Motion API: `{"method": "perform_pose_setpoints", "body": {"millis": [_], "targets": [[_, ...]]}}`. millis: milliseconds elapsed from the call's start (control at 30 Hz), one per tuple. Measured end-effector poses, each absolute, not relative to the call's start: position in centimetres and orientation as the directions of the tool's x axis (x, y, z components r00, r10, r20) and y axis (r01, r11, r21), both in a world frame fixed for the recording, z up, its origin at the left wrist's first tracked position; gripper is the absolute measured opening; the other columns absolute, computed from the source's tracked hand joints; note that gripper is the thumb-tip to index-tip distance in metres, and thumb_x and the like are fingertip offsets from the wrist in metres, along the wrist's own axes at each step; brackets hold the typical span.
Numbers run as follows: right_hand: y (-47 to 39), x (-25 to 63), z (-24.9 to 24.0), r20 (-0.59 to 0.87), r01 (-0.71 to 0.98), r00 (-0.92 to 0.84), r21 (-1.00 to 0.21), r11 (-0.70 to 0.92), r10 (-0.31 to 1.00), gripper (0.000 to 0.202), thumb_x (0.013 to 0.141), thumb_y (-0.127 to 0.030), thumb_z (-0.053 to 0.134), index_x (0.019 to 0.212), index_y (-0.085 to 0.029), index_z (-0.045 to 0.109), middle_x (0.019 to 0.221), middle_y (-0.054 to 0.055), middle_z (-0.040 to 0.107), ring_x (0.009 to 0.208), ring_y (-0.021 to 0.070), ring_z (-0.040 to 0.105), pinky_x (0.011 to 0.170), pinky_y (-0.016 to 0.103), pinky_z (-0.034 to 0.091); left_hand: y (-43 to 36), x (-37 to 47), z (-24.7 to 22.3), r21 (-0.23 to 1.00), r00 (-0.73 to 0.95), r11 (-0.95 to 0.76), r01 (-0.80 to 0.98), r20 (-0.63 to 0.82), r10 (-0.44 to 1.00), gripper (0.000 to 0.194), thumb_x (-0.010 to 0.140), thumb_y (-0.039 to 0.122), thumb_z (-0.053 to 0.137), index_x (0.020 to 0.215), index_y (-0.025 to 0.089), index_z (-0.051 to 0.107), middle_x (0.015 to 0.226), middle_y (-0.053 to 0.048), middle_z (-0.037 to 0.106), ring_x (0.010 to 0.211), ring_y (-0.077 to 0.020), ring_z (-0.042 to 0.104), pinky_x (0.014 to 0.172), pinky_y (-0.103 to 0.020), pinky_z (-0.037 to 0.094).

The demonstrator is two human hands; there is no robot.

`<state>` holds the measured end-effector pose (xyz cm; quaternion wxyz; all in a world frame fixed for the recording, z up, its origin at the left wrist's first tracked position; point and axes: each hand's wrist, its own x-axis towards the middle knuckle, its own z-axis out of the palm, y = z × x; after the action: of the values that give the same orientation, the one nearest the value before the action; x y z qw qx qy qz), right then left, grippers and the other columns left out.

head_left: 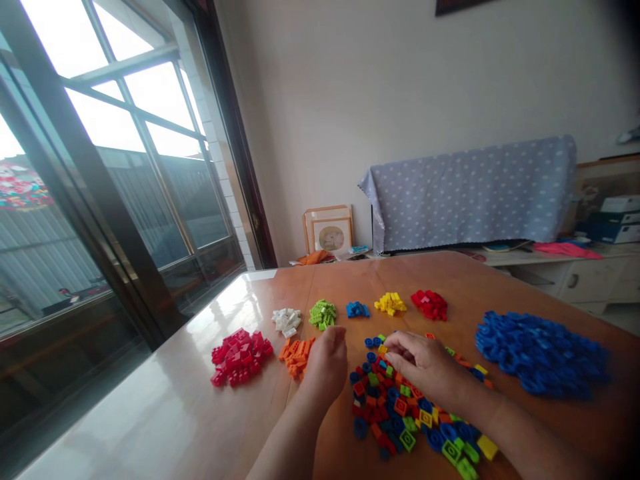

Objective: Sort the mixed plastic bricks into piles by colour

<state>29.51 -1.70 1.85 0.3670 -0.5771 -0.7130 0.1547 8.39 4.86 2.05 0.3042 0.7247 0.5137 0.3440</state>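
Note:
My left hand (327,363) is closed, held above the table beside the orange brick pile (296,357); whatever its fingers hold is hidden. Over the far edge of the mixed pile of toy bricks (395,407), my right hand (420,363) has its fingers curled together. A small yellow brick (383,349) shows right at its fingertips, and I cannot tell whether it is gripped. Red, orange, green, yellow and blue pieces lie jumbled in the mixed pile, partly covered by my right hand and forearm.
Sorted heaps lie around: pinkish-red (241,357), white (287,321), lime green (323,313), small blue (357,309), yellow (391,303), red (430,305) and a large blue heap (543,353). The wooden table (165,407) stands near a window; a cloth-covered object (470,193) is behind.

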Motion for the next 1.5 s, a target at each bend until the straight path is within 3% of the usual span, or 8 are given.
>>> {"method": "perform_pose_setpoints", "body": {"millis": [167,300,633,767,933,1200,1367,1500], "targets": [[-1.7,29.5,1.8,0.324,0.717,-0.098,-0.633,0.293,0.941,0.019,0.09,-0.037,0.05,0.091,-0.023,0.064,0.082,0.003,0.069,0.078,0.0195,0.062,0.072,0.029,0.045,3.5,10.3,0.7,0.87,0.398,-0.285,0.402,0.114,0.91,0.053,0.096,0.044,0.046,0.139,0.014,0.052,0.144,-0.012,0.054,0.134,-0.0246,0.048,0.111,-0.034,0.038],[-1.5,29.7,1.5,0.311,0.72,-0.116,-0.627,0.295,0.943,0.023,0.092,-0.041,0.049,0.092,-0.023,0.064,0.085,0.003,0.07,0.08,0.0199,0.063,0.072,0.028,0.046,2.9,10.5,0.9,0.806,0.39,-0.3,0.51,0.095,0.916,0.065,0.095,0.057,0.041,0.141,0.011,0.051,0.146,-0.016,0.051,0.139,-0.0287,0.042,0.116,-0.037,0.032],[-1.2,30.5,0.9,0.28,0.727,-0.131,-0.625,0.284,0.951,0.024,0.092,-0.044,0.051,0.092,-0.025,0.066,0.084,0.002,0.071,0.077,0.0201,0.064,0.07,0.028,0.046,3.3,10.2,0.1,0.733,0.334,-0.301,0.609,0.107,0.936,0.069,0.094,0.061,0.036,0.141,0.011,0.05,0.146,-0.019,0.049,0.141,-0.0326,0.038,0.116,-0.04,0.028],[-1.4,30.7,1.3,0.29,0.712,-0.103,-0.646,0.274,0.951,0.025,0.093,-0.044,0.049,0.094,-0.024,0.066,0.082,0.002,0.071,0.076,0.0197,0.064,0.069,0.027,0.047,3.1,10.2,0.3,0.709,0.349,-0.334,0.622,0.131,0.928,0.065,0.096,0.057,0.036,0.138,0.011,0.052,0.145,-0.02,0.05,0.141,-0.0322,0.037,0.116,-0.04,0.029],[-1.3,32.2,1.9,0.279,0.739,-0.018,-0.642,0.201,0.96,0.024,0.091,-0.038,0.048,0.094,-0.022,0.066,0.076,0.0,0.069,0.071,0.0182,0.062,0.063,0.026,0.043,3.1,10.3,0.7,0.697,0.377,-0.372,0.613,0.157,0.913,0.045,0.096,0.038,0.04,0.13,0.015,0.058,0.132,-0.015,0.061,0.126,-0.0257,0.054,0.106,-0.033,0.04],[-2.1,32.7,2.2,0.091,0.767,-0.085,-0.63,0.124,0.992,0.014,0.084,-0.032,0.056,0.089,-0.024,0.066,0.057,-0.006,0.053,0.052,0.0116,0.047,0.049,0.023,0.027,3.4,9.8,0.5,0.635,0.417,-0.458,0.622,0.226,0.88,0.03,0.085,0.014,0.043,0.103,0.02,0.066,0.105,-0.007,0.068,0.101,-0.0186,0.062,0.085,-0.026,0.046],[-2.4,30.7,2.3,0.075,0.812,-0.163,-0.556,0.177,0.984,0.015,0.078,-0.031,0.064,0.092,-0.028,0.07,0.063,-0.004,0.06,0.06,0.0134,0.053,0.053,0.022,0.026,3.6,9.5,0.6,0.637,0.402,-0.407,0.655,0.162,0.901,0.028,0.075,0.012,0.049,0.096,0.02,0.064,0.099,-0.005,0.068,0.092,-0.0183,0.062,0.077,-0.025,0.044],[-2.4,31.4,3.2,0.053,0.885,-0.072,-0.457,0.089,0.996,0.01,0.08,-0.028,0.059,0.082,-0.025,0.068,0.071,-0.002,0.066,0.067,0.0146,0.055,0.057,0.024,0.025,3.3,9.4,1.1,0.635,0.431,-0.41,0.655,0.131,0.893,0.027,0.074,0.012,0.049,0.096,0.02,0.064,0.099,-0.005,0.067,0.095,-0.0189,0.061,0.078,-0.025,0.044]]}}
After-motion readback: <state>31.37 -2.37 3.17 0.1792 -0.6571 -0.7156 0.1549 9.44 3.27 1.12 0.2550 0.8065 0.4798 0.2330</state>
